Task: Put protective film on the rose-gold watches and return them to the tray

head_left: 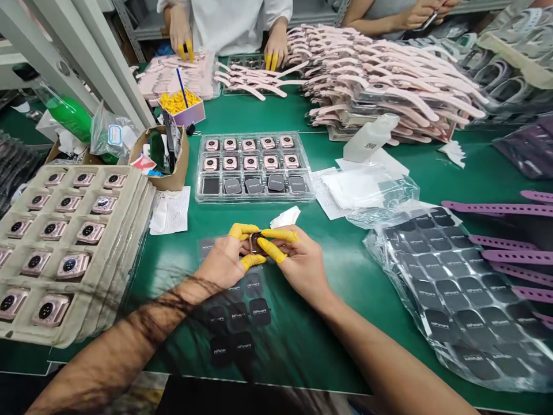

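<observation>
Both hands meet over the green table [311, 357], the left hand [224, 262] and the right hand [302, 265] pinching a small watch case [254, 242] between yellow-covered fingertips. The fingers partly hide it. Below and nearer lies a clear sheet of dark square films [238, 316]; the left hand covers part of its far end, and blurred dark strands [173, 288] hang across the left forearm and that sheet.

Just beyond the hands sits a clear tray [254, 199], with pink watch cases in its two far rows and dark squares in the near row. A crumpled white paper [285, 217] lies between. To the left, a stack of beige trays [30, 337] holds more watches, with a cardboard box [177, 173] behind. To the right, a plastic bag of dark squares [462, 294] lies near the right forearm; a white bottle [371, 138] leans farther off, before heaped pink straps [380, 80]. At the far side, a co-worker's hands [276, 46] handle straps.
</observation>
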{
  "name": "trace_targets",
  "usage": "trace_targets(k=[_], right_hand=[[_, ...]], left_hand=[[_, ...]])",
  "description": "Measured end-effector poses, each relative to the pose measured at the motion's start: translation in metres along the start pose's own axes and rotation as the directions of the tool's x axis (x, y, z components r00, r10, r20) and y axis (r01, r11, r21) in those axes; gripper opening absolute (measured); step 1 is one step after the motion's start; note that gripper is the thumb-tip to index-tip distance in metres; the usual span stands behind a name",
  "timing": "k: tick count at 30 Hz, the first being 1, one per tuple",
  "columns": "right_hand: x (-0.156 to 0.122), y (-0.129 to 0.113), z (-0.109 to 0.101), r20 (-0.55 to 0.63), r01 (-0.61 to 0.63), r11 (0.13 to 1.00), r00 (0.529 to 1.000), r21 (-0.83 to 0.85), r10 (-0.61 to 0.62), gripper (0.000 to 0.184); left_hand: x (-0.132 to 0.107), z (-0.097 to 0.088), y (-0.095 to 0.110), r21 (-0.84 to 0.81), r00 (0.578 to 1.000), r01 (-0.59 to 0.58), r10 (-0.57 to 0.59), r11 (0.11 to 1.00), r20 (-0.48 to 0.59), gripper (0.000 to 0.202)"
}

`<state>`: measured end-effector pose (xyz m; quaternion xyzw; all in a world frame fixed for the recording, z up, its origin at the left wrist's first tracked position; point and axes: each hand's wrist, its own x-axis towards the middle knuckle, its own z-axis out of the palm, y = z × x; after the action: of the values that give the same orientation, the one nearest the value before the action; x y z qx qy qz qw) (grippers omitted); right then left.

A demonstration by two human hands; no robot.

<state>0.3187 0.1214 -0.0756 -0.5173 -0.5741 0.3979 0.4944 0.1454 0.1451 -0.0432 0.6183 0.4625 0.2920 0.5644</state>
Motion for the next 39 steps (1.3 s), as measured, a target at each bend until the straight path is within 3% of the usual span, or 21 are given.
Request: trace_targets(k=[4, 7, 9, 10, 12, 14, 17, 20, 23, 27, 29, 31, 34, 36, 39], right_hand=[[0.004, -0.005, -0.003, -0.005, 0.064, 0.988, 0.998, -0.143, -0.065, 0.008], [0.014, -0.015, -0.025, 0.144, 0.131, 0.987, 0.983, -0.095, -0.117, 0.018], [0.020, -0.021, -0.047, 0.363, 0.075, 0.996, 0.928, 0.053, -0.089, 0.026], [0.022, -0.024, -0.057, 0.468, 0.025, 0.999, 0.883, 0.043, -0.043, 0.027], [0.024, -0.025, -0.071, 0.573, 0.032, 0.986, 0.817, -0.166, 0.070, 0.024], [0.028, -0.022, -0.076, 0.515, 0.131, 0.910, 0.851, -0.394, 0.100, 0.019], [0.036, -0.007, -0.070, 0.215, 0.180, 0.841, 0.974, -0.510, -0.078, 0.023], [0.046, 0.008, -0.065, 0.024, 0.162, 0.739, 0.981, -0.654, -0.194, 0.027], [0.045, 0.011, -0.062, 0.019, 0.157, 0.658, 0.977, -0.737, -0.213, 0.015], [0.029, -0.007, -0.042, 0.093, 0.355, 0.805, 0.930, -0.475, -0.355, 0.010], [0.025, -0.013, -0.028, 0.195, 0.449, 0.812, 0.894, -0.374, -0.404, 0.008], [0.026, -0.012, -0.020, 0.181, 0.430, 0.791, 0.902, -0.436, -0.391, 0.012], [0.029, -0.008, -0.020, -0.006, 0.266, 0.777, 0.945, -0.570, -0.328, 0.013], [0.026, -0.007, -0.022, -0.057, 0.255, 0.799, 0.939, -0.545, -0.339, 0.010], [0.019, -0.014, -0.019, 0.132, 0.406, 0.792, 0.911, -0.455, -0.391, 0.012]], left_hand=[[0.000, 0.000, -0.001, 0.024, 0.999, 0.033, -0.033, 0.999, 0.040, 0.047], [0.000, 0.001, 0.002, -0.071, 0.993, 0.107, -0.104, 0.992, 0.047, 0.050], [0.001, 0.000, 0.004, -0.156, 0.987, 0.159, -0.157, 0.975, 0.027, 0.052], [0.002, -0.001, 0.005, -0.199, 0.985, 0.170, -0.171, 0.965, 0.012, 0.053], [0.003, -0.002, 0.006, -0.274, 0.985, 0.159, -0.170, 0.949, -0.018, 0.056], [0.004, -0.003, 0.004, -0.326, 0.987, 0.140, -0.157, 0.935, -0.026, 0.060], [0.005, -0.003, 0.001, -0.356, 0.986, 0.148, -0.164, 0.923, -0.016, 0.061], [0.006, -0.002, -0.001, -0.339, 0.985, 0.156, -0.172, 0.928, -0.019, 0.059], [0.007, -0.001, -0.001, -0.318, 0.985, 0.151, -0.169, 0.936, -0.031, 0.059], [0.007, 0.000, 0.000, -0.335, 0.980, 0.173, -0.195, 0.926, -0.032, 0.060], [0.006, 0.001, 0.001, -0.348, 0.977, 0.198, -0.212, 0.916, -0.001, 0.058], [0.006, 0.002, 0.001, -0.350, 0.974, 0.217, -0.227, 0.911, 0.014, 0.057], [0.006, 0.003, 0.001, -0.366, 0.966, 0.227, -0.256, 0.902, -0.031, 0.057], [0.006, 0.003, 0.000, -0.365, 0.962, 0.234, -0.269, 0.901, -0.047, 0.055], [0.007, 0.002, -0.003, -0.310, 0.973, 0.211, -0.228, 0.927, -0.019, 0.053]])
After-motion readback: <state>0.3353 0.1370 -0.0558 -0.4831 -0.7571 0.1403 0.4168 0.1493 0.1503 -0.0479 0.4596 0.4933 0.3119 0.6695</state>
